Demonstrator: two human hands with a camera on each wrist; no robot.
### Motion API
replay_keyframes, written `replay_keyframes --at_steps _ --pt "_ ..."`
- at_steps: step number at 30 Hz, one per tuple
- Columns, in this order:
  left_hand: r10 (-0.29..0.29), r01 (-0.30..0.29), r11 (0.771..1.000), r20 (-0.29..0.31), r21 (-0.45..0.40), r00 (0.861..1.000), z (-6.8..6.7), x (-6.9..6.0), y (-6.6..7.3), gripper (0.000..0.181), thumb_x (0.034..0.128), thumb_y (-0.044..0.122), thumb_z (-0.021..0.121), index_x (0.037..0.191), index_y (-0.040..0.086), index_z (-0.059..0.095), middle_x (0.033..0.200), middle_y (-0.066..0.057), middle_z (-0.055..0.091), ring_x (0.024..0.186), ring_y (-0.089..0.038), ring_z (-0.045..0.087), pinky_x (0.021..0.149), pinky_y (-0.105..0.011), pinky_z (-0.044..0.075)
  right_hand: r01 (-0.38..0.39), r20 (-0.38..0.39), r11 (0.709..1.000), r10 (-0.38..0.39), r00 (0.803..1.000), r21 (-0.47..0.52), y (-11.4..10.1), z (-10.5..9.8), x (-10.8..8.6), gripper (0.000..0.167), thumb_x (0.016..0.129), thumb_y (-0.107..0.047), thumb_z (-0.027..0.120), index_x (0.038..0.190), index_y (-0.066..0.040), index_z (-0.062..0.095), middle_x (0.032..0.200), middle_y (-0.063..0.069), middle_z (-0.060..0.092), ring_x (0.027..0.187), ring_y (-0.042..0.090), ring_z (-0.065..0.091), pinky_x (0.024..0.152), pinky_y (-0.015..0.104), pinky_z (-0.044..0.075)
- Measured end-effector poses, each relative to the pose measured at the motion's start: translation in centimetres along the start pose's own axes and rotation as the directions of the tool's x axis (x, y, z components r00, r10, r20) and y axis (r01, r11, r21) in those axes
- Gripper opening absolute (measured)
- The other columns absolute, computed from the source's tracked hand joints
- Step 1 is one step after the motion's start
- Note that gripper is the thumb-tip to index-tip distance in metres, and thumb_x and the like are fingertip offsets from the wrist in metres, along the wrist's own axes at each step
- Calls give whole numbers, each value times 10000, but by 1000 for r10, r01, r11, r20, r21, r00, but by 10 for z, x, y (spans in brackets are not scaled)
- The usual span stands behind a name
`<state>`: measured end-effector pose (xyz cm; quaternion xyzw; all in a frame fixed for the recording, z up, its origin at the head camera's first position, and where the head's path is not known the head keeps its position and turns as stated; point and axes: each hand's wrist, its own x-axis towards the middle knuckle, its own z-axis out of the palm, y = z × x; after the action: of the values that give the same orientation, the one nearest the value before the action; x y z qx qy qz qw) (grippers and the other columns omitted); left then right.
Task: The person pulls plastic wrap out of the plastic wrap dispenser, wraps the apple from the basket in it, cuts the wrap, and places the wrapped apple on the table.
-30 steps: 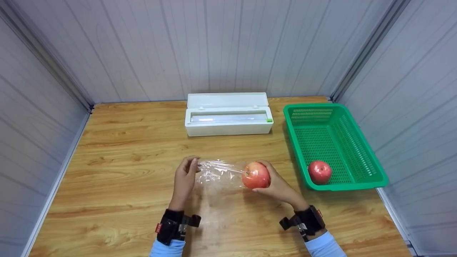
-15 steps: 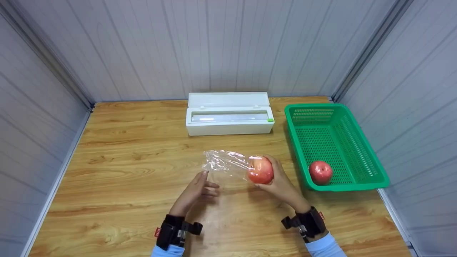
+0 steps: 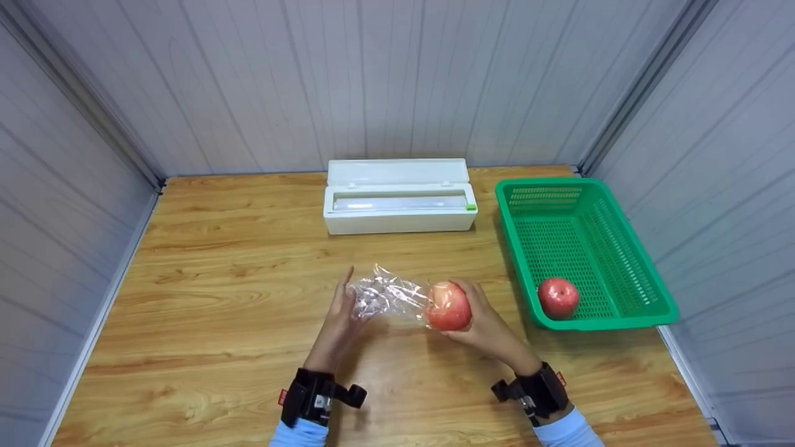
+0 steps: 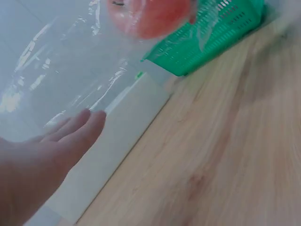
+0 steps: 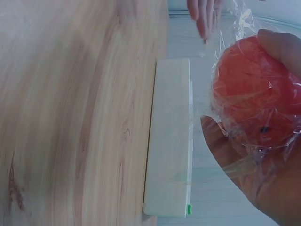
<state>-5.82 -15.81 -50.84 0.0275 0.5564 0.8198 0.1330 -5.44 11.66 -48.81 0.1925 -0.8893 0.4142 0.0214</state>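
In my right hand (image 3: 487, 329) I grip a red apple (image 3: 448, 307) above the table, thumb on one side and fingers on the other. Clear plastic wrap (image 5: 263, 94) covers the apple, and a loose length of the wrap (image 3: 385, 295) stretches out to the left. My left hand (image 3: 340, 320) is at the free end of that film, fingers extended. In the left wrist view its straight fingers (image 4: 87, 129) lie by the film; whether they press on it I cannot tell. The left thumb points up in the head view.
A white wrap dispenser (image 3: 400, 223) with its lid raised and a green slider (image 3: 471, 207) stands at the back. To the right is a green basket (image 3: 512, 248) with another apple (image 3: 558, 298) in its front left corner. Panel walls (image 3: 397, 81) enclose the wooden table (image 3: 217, 279).
My left hand let go of the film's end, dropped below it, then came back up beside it with fingers extended. My right hand, still holding the apple, shifted slightly up, then back down.
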Motion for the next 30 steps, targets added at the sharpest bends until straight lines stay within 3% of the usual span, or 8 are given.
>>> replay_keyframes --at_steps 1,4,8,11,15,18,24,30 --pt "25 -25 1000 -38 3 999 1 1 1 597 998 376 361 1496 300 40 1563 -180 48 1340 -415 332 1063 -511 351 5 2 1000 -5 1000 -4 0 0 0 843 654 -119 828 1349 -98 351 1295 142 413 1176 348 510 943 507 475" --pt "67 -63 998 -150 28 986 4 5 4 612 978 268 459 1491 216 130 1471 -174 355 1234 -303 492 972 -368 475 35 9 999 -35 999 -11 0 2 1 829 652 -114 827 1341 -96 365 1282 137 420 1164 335 519 938 492 484" --pt "98 -51 985 -297 162 950 11 11 6 572 931 161 549 1438 103 289 1086 -118 624 879 -156 625 736 -229 533 75 13 997 -75 997 -14 0 4 1 821 655 -147 831 1333 -86 372 1275 130 429 1155 311 521 942 469 487" --pt "144 -58 968 -352 245 925 15 14 5 422 922 108 558 1316 3 451 806 -18 568 673 -116 589 628 -224 528 94 13 996 -94 995 -1 0 5 1 826 648 -149 837 1331 -82 376 1281 129 428 1162 304 514 947 465 483" --pt "189 -62 946 -388 318 902 17 15 4 203 946 109 521 1041 -61 577 640 26 473 505 -70 474 480 -212 471 112 18 993 -112 993 21 -1 6 0 829 639 -133 838 1327 -74 380 1280 135 432 1160 298 507 951 481 475" --pt "211 -48 929 -420 367 883 24 11 11 179 965 105 476 895 -36 560 602 25 434 454 -64 411 424 -198 406 104 29 993 -105 994 54 -2 6 -2 833 645 -157 838 1333 -76 376 1285 129 434 1168 285 499 965 485 462" --pt "344 -94 875 -471 476 812 29 15 10 242 969 97 464 748 8 507 636 25 416 555 -76 387 514 -189 346 35 30 987 -40 999 157 -3 6 -5 849 656 -184 834 1363 -118 369 1338 110 434 1223 283 471 993 489 434" --pt "367 -107 866 -476 489 799 29 24 -1 295 975 144 469 692 59 448 618 31 375 544 -86 343 497 -186 296 -11 29 973 4 1000 231 -7 7 -7 877 645 -129 832 1383 -119 358 1374 119 441 1241 316 458 995 515 423"
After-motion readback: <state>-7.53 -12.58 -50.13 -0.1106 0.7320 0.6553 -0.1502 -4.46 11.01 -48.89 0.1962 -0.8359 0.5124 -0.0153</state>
